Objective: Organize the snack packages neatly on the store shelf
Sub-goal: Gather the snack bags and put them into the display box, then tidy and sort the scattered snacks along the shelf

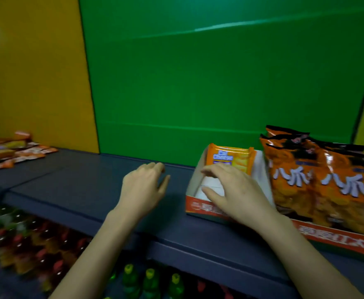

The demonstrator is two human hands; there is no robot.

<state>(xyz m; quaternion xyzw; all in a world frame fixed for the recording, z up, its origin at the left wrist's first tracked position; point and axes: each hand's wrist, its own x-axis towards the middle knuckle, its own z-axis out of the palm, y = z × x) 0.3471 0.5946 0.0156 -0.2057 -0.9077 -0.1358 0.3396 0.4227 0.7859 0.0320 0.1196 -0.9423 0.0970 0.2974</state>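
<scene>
An orange cheese snack pack [230,157] stands upright at the back of a white display box [195,180] with an orange-red front strip, on the dark blue shelf [73,190]. My right hand [235,190] rests over the box's front part, fingers spread, just below the pack and touching or nearly touching it. My left hand [143,188] hovers over the bare shelf left of the box, fingers loosely curled and holding nothing. Several large orange chip bags [319,175] stand in the same box to the right.
Flat orange snack packs [10,151] lie piled at the far left of the shelf. Behind stand green and yellow wall panels [219,83]. Below the shelf edge are rows of bottles [32,240] with red and green caps.
</scene>
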